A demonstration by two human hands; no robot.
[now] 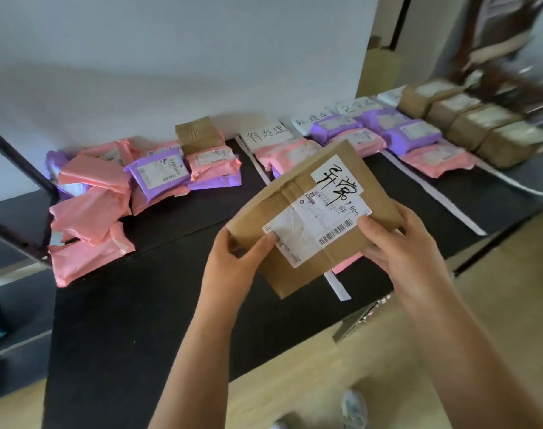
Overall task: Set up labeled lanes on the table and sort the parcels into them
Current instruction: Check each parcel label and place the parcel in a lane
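I hold a brown cardboard parcel (298, 258) above the black table (133, 305), tilted, with a white shipping label and a handwritten white tag on top. My left hand (233, 264) grips its near left corner, thumb on the label. My right hand (400, 243) grips its right edge, thumb on the label by the barcode. White paper lane labels (267, 135) with handwriting lie along the far edge, and white strips (434, 193) divide the lanes. Pink and purple mailers (397, 134) lie in the lanes. Brown boxes (468, 119) fill the far right lane.
An unsorted heap of pink and purple mailers (109, 193) with one small brown box (199, 134) sits at the table's left. A dark metal frame bar (16, 159) slants at the left. A white wall runs behind. Wooden floor (326, 382) and a shoe show below.
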